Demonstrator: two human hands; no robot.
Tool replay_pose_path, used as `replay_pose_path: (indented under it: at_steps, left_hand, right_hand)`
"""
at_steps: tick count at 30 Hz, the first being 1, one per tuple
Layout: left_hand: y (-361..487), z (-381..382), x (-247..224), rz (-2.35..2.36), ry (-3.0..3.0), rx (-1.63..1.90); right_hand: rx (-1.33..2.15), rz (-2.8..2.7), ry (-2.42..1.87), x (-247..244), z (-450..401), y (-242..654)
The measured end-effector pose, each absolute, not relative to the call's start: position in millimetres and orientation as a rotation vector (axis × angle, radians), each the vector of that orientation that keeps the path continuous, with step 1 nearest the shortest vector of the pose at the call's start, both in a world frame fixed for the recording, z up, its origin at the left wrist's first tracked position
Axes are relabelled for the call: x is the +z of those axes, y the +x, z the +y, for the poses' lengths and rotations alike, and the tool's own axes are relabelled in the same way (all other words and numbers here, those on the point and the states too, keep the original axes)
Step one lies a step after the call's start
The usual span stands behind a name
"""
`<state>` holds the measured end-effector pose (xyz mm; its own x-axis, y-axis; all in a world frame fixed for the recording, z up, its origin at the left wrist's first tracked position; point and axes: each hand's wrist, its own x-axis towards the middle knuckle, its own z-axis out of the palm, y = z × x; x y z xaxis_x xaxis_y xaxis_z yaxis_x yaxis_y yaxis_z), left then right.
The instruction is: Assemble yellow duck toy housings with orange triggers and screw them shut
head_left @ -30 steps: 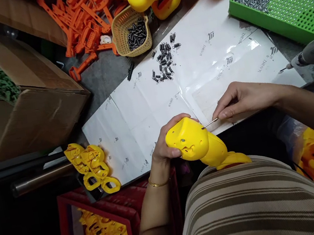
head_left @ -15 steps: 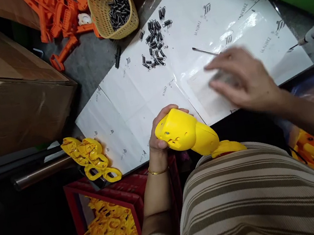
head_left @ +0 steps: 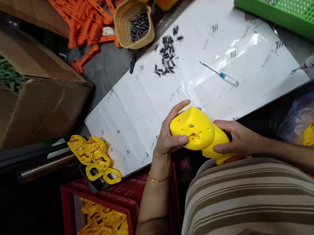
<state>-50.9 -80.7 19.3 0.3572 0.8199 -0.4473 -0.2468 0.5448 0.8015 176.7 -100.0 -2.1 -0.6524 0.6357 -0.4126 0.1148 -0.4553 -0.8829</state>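
Both hands hold a yellow plastic duck-like toy (head_left: 196, 127) just in front of the striped shirt, at the near edge of the paper-covered table (head_left: 131, 109). My left hand (head_left: 168, 133) wraps its rounded head end, thumb on the near side and index finger raised along the top. Around the narrower body part, my right hand (head_left: 235, 136) is closed, with its thumb on the near side. A screwdriver (head_left: 224, 75) with a clear and blue handle lies on the white paper beyond the right hand. Black springs (head_left: 167, 53) are scattered further up the paper.
A yellow basket (head_left: 123, 31) of springs and orange parts (head_left: 89, 20) are at the back. The green tray (head_left: 262, 7) holds small metal pieces. Yellow parts (head_left: 95, 152) lie at the table's left end, near a cardboard box (head_left: 51, 99) and a red crate (head_left: 129, 202).
My right hand has come down from over the screwdriver and taken hold of the toy's body. The toy has turned slightly in my left hand. The camera view has shifted.
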Motion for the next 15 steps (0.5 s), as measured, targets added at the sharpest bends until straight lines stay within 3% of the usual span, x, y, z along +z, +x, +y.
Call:
replay_pose_path:
  at_steps: [7, 15]
  left_hand:
    - [-32.9, -101.3, 36.4, 1.065, 0.718, 0.843]
    - [-15.0, -86.8, 54.4, 1.095, 0.907, 0.778]
  right_hand:
    - [2.235, -1.412, -0.894, 6.3, -98.5, 201.5]
    - [1.923, -0.886, -1.064, 25.2, -72.2, 166.3]
